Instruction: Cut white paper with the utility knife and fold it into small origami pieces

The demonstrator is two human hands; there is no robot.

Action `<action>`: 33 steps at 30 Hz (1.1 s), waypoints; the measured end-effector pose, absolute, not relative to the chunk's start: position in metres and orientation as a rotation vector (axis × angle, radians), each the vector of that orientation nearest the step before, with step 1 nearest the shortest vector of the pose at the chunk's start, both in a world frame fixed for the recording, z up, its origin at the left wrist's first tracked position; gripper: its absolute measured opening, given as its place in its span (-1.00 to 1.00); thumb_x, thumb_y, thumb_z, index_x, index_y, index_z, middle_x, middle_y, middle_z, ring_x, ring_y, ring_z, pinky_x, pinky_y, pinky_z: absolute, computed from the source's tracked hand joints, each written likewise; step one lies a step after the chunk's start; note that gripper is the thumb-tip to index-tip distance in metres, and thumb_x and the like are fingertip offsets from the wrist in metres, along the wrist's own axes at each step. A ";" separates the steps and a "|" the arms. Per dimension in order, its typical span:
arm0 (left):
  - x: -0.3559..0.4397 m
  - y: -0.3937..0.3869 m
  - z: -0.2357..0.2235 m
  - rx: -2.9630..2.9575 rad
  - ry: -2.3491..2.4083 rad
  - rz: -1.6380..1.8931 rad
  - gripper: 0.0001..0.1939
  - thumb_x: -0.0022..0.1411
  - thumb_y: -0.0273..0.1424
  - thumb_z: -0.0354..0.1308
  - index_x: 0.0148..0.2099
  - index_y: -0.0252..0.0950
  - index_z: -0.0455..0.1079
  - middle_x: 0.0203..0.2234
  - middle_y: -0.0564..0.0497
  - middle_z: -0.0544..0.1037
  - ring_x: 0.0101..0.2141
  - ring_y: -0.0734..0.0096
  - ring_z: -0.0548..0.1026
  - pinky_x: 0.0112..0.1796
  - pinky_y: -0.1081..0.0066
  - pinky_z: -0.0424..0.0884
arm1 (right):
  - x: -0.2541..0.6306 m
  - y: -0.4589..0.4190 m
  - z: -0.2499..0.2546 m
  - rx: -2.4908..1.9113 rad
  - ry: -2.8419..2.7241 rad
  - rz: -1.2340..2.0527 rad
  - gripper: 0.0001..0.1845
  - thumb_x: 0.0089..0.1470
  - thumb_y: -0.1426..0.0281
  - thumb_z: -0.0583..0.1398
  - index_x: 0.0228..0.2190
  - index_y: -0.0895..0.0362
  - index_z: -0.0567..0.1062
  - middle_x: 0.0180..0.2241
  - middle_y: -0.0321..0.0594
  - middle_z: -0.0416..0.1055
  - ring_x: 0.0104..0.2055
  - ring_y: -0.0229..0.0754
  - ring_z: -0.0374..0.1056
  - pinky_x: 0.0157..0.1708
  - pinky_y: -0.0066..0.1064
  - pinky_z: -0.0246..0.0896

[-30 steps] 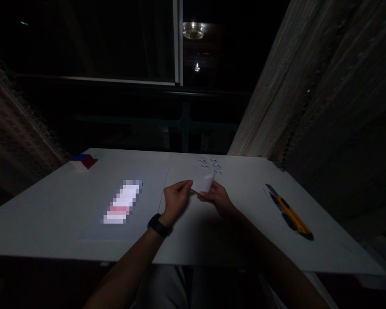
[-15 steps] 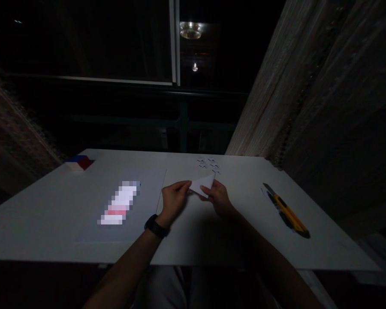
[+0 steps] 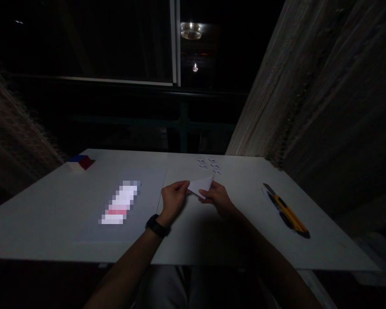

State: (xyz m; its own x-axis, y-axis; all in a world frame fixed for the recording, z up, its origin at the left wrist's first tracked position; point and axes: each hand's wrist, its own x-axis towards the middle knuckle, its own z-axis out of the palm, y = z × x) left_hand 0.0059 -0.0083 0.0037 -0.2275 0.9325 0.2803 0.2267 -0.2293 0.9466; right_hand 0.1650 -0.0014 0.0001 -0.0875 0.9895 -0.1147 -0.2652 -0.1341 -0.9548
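Note:
A small piece of folded white paper [image 3: 201, 186], roughly triangular, is held up between both hands above the table. My left hand [image 3: 174, 198], with a dark watch on its wrist, pinches the paper's left corner between thumb and fingertips. On the other side, my right hand [image 3: 219, 198] grips it with the thumb on the near face and the fingers behind, where they are partly hidden. Just beyond the hands, several small marked pieces [image 3: 209, 165] lie on the tabletop; their dark markings are too small to read.
On the white table [image 3: 244, 253], a yellow utility knife [image 3: 287, 211] lies at right beside a dark pen-like item [image 3: 280, 210]. At left, a blurred-out bright screen [image 3: 119, 204] rests on a large white sheet [image 3: 151, 193]. A blue, red and white block [image 3: 79, 162] sits at the far left.
My right thumb has shifted slightly left and down along the folded paper, and the paper has tilted a little. My left hand keeps its pinch almost unmoved.

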 end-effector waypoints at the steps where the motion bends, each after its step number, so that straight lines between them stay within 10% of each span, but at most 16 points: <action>1: 0.006 -0.008 0.004 1.433 1.431 1.504 -0.73 0.03 -0.25 0.18 -0.33 -0.34 0.54 -0.55 -0.05 0.58 -0.50 0.34 0.51 -0.42 0.41 0.39 | 0.166 -0.001 0.000 -1.057 -1.004 1.488 -0.46 -0.42 0.43 0.42 -0.29 0.15 0.42 -0.43 -0.20 0.50 -0.53 -0.18 0.41 -0.54 -0.34 0.39; 33: 0.001 -0.003 0.011 1.248 1.247 1.505 -0.68 -0.11 -0.27 0.31 -0.32 -0.41 0.53 -0.47 -0.09 0.59 -0.46 0.33 0.53 -0.38 0.41 0.45 | 0.179 0.006 -0.006 -1.049 -1.150 1.501 -0.58 -0.42 0.31 0.42 -0.44 0.25 0.49 -0.62 -0.24 0.43 -0.60 -0.23 0.37 -0.59 -0.42 0.33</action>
State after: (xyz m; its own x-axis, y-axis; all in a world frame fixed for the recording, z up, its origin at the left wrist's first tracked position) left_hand 0.0014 -0.0027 0.0109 -0.1940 0.9618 0.1931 0.0109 -0.1948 0.9808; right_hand 0.1788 0.0060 -0.0062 -0.1915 0.9780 -0.0833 -0.1744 -0.1174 -0.9777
